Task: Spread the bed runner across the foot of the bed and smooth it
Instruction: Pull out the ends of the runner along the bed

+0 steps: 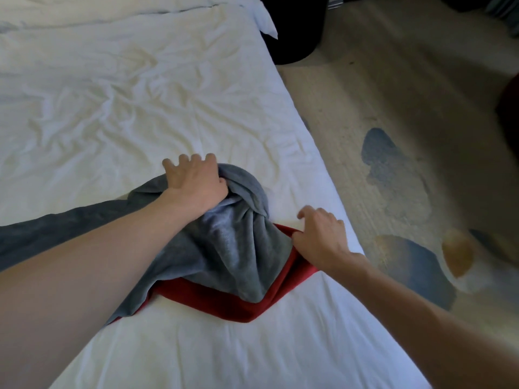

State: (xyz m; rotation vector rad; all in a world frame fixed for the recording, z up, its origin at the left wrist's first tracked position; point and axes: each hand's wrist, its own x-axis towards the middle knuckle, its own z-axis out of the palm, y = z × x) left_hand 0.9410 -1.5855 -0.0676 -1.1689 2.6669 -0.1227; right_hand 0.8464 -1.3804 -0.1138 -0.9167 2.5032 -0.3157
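The bed runner (238, 248) is grey on one face and red on the other. It lies bunched and twisted on the white bed (112, 108), near the bed's right edge, and a flatter grey length trails off to the left under my arm. My left hand (193, 181) grips the top of the grey bunch, fingers spread over it and thumb tucked into a fold. My right hand (320, 234) pinches the red edge at the right side of the bunch, close to the mattress edge.
The white sheet is wrinkled toward the head of the bed. A pillow corner (266, 23) overhangs the far right edge. Beige carpet with blue patches (393, 169) runs along the right of the bed. A dark object (295, 29) stands on the floor at the top.
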